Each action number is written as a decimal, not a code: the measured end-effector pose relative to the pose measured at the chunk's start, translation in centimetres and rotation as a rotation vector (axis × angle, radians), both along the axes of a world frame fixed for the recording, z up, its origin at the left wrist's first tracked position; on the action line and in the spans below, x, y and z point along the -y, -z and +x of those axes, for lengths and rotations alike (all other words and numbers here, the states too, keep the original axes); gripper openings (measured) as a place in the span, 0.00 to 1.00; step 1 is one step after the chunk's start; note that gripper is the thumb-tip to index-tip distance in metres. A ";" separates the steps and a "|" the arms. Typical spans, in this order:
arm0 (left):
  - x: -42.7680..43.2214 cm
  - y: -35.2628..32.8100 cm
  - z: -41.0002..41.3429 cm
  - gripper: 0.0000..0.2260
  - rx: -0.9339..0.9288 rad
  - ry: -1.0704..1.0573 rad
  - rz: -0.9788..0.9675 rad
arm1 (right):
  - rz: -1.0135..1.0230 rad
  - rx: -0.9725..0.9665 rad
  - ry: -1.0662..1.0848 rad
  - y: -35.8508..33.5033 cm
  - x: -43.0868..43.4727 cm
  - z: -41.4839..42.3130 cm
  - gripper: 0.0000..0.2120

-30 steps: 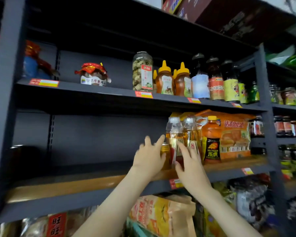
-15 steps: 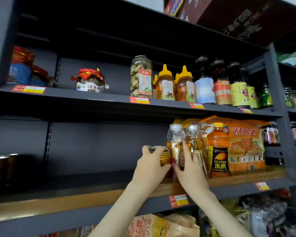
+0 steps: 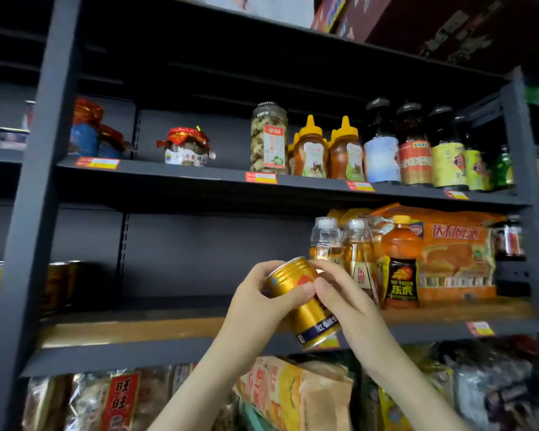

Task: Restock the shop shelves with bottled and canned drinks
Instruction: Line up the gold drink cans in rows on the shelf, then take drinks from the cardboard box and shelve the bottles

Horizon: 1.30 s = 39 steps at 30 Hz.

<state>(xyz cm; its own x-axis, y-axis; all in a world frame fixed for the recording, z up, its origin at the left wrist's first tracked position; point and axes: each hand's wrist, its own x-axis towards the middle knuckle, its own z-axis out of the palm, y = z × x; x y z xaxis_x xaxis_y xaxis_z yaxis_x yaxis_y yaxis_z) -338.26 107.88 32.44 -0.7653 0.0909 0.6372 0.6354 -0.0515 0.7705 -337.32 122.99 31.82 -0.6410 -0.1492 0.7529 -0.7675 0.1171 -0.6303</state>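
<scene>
A gold drink can (image 3: 305, 309) with a blue band is tilted in the air in front of the middle shelf (image 3: 131, 332). My left hand (image 3: 262, 303) wraps its left side and my right hand (image 3: 339, 300) pinches its upper right. Behind the hands, two clear bottles of amber drink (image 3: 343, 253) stand on that shelf beside an orange energy-drink bottle (image 3: 400, 262). More gold cans (image 3: 59, 284) sit dimly at the shelf's far left.
An orange snack pack (image 3: 458, 259) lies right of the bottles. The upper shelf (image 3: 199, 178) carries jars, honey squeeze bottles (image 3: 327, 150) and dark bottles (image 3: 414, 144). Bagged snacks (image 3: 293, 396) fill the shelf below. A dark upright post (image 3: 35, 213) stands at the left.
Both hands have drawn the gold can off the shelf, out from beside the clear bottles, and tipped it toward me. The camera has swung left and upward.
</scene>
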 end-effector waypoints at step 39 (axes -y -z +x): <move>-25.7 41.7 3.5 0.11 0.831 0.649 -0.886 | -0.914 1.408 0.266 41.4 -22.7 15.4 0.16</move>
